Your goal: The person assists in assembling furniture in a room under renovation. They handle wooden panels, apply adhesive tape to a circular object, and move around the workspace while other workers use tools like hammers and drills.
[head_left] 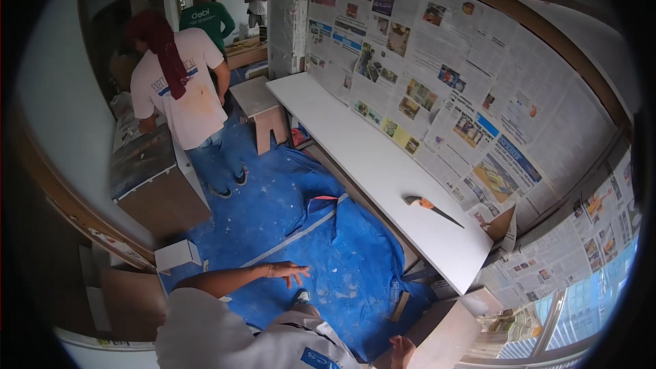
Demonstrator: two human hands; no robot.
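Left hand out flat over the blue tarp, fingers spread, holding nothing, touching nothing visible. Right hand at 6 o'clock, resting on the edge of a pale wooden board; grip unclear, partly cut off at the frame edge. Hand saw with orange handle lying on the long white surface at 3 o'clock, well apart from both hands. Newspaper-covered wall behind. Person in white shirt at 10 o'clock, by a cabinet.
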